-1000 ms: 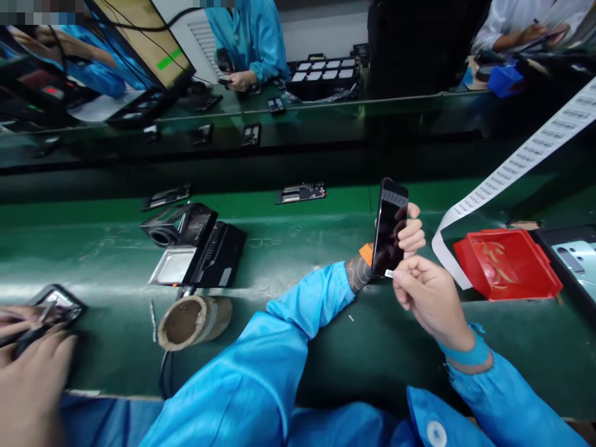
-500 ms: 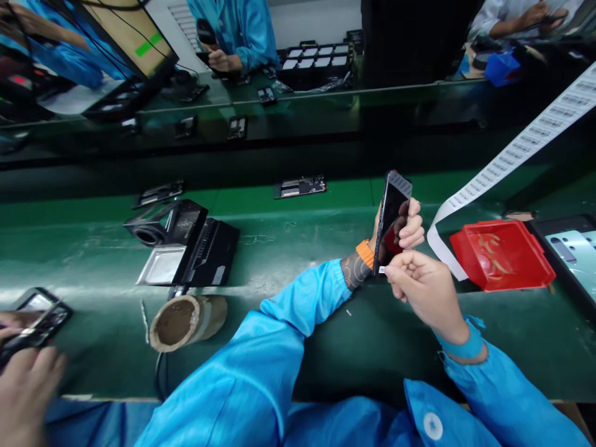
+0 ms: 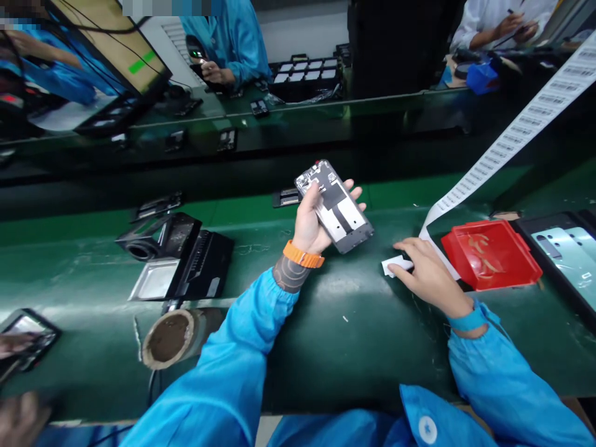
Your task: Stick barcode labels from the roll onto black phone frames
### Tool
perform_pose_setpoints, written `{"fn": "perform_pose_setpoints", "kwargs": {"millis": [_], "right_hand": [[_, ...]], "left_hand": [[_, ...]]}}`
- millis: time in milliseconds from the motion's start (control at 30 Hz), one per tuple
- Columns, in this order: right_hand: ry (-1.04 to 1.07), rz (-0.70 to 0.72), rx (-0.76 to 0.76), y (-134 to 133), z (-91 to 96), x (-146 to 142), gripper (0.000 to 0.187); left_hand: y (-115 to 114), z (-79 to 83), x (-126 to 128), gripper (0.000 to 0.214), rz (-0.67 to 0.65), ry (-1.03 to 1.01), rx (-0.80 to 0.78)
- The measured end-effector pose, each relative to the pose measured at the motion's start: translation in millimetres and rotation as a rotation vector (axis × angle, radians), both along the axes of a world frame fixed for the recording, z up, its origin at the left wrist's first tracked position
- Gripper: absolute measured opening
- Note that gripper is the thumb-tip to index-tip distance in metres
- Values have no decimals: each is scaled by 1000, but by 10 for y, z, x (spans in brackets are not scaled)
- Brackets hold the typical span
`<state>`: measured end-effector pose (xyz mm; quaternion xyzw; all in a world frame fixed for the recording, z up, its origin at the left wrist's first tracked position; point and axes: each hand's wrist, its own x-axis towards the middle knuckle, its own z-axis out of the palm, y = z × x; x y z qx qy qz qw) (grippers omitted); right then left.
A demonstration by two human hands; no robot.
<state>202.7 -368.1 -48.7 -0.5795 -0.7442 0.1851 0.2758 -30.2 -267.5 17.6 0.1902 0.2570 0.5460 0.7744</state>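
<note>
While your left hand (image 3: 311, 223) grips the open-backed phone (image 3: 334, 206) above the green bench (image 3: 354, 335), fingers wrapped round its edges, your right hand (image 3: 426, 276) rests to its right, fingertips pinching a small white label (image 3: 392, 266) just beside the red tray (image 3: 491, 253).

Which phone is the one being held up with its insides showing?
The phone frame in the left hand, lifted off the green bench. The other phone parts lie flat farther back.
</note>
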Motion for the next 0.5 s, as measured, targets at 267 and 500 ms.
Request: {"fn": "perform_pose_setpoints", "kwargs": {"millis": [267,500], "right_hand": [[-28,15,-214,2,-1,0,27],[398,-182,-221,7,53,32,14]], "left_hand": [[-167,-439,-87,60,-626,126,112],[-363,-408,-52,56,-943,365,251]]}}
